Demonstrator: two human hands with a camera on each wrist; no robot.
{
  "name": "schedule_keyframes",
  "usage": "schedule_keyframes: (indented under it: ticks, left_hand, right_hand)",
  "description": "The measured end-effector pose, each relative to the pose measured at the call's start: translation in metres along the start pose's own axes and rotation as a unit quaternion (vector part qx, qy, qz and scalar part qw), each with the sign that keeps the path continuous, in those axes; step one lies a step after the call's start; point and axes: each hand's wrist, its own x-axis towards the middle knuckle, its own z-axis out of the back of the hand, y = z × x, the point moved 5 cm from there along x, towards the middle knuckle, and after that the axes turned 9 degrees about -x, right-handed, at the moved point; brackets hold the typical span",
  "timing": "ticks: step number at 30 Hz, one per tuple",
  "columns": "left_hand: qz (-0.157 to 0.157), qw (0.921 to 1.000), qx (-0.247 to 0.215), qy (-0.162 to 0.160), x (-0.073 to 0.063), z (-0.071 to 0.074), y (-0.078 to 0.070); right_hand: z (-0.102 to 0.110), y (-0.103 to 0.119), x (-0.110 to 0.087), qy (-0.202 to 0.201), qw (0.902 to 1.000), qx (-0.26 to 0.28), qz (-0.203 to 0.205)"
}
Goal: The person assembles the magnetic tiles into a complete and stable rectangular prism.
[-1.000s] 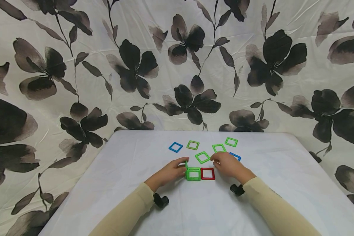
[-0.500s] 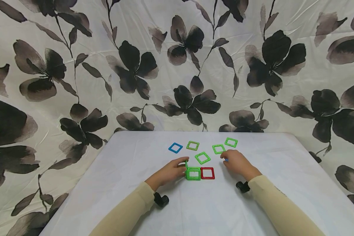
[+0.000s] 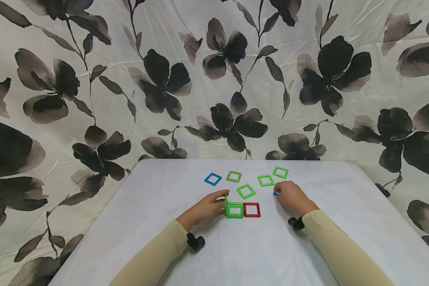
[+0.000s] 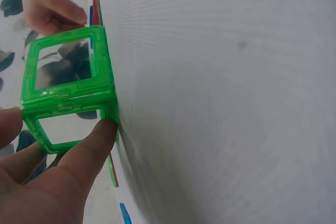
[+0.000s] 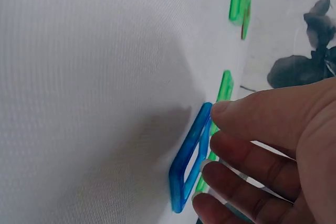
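Observation:
My left hand (image 3: 205,207) grips the left side of a green box-like build of magnetic tiles (image 4: 68,95). In the left wrist view, one fingertip presses its lower corner while other fingers reach round the far side. A red square magnetic tile (image 3: 252,215) lies flat against the build's right side. Farther right, my right hand (image 3: 292,195) pinches a blue square magnetic tile (image 5: 190,140) between thumb and fingers. That tile is tilted up in the right wrist view, its lower end close to the cloth; in the head view the hand mostly hides it.
Several loose square tiles lie flat behind the build: a green one (image 3: 249,195) closest, two more green ones (image 3: 267,185) (image 3: 279,176) at back right, a green-and-red one (image 3: 232,180) and a blue one (image 3: 209,182) at back left. White cloth (image 3: 136,222) covers the table.
My right hand has moved right, away from the near green tile, to the blue tile, and now pinches it with one edge tipped up. The left hand stays at the green build.

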Motion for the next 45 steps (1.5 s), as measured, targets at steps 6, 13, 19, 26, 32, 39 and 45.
schedule_keyframes:
  ticks: [6, 13, 19, 26, 32, 39, 45]
  left_hand:
    - [0.002, 1.0000, -0.001, -0.003, 0.001, -0.001, 0.002]
    - [-0.001, 1.0000, 0.001, -0.005, 0.002, 0.000, 0.002]
    - [-0.002, 0.9999, 0.007, -0.007, 0.002, 0.001, 0.001]
    - [0.004, 0.9999, 0.007, -0.008, 0.000, 0.000, 0.001]
    - [0.000, 0.9999, 0.011, -0.005, 0.000, 0.000, -0.001]
    - [-0.003, 0.9999, 0.011, -0.004, -0.001, 0.000, -0.003]
    - [-0.004, 1.0000, 0.000, -0.003, -0.002, -0.001, -0.002]
  right_hand:
    - [-0.001, -0.001, 0.001, 0.005, 0.9997, -0.024, 0.005]
    - [-0.002, -0.005, 0.003, 0.006, 0.9996, -0.027, 0.001]
    - [-0.003, -0.007, 0.004, 0.017, 0.9997, -0.020, -0.003]
    - [-0.002, -0.006, 0.002, 0.025, 0.9996, -0.015, -0.009]
    - [0.000, -0.008, 0.000, 0.026, 0.9995, -0.014, -0.011]
    - [0.000, -0.011, -0.003, 0.037, 0.9991, -0.006, -0.019]
    - [0.003, -0.011, -0.006, 0.036, 0.9992, -0.012, -0.011]
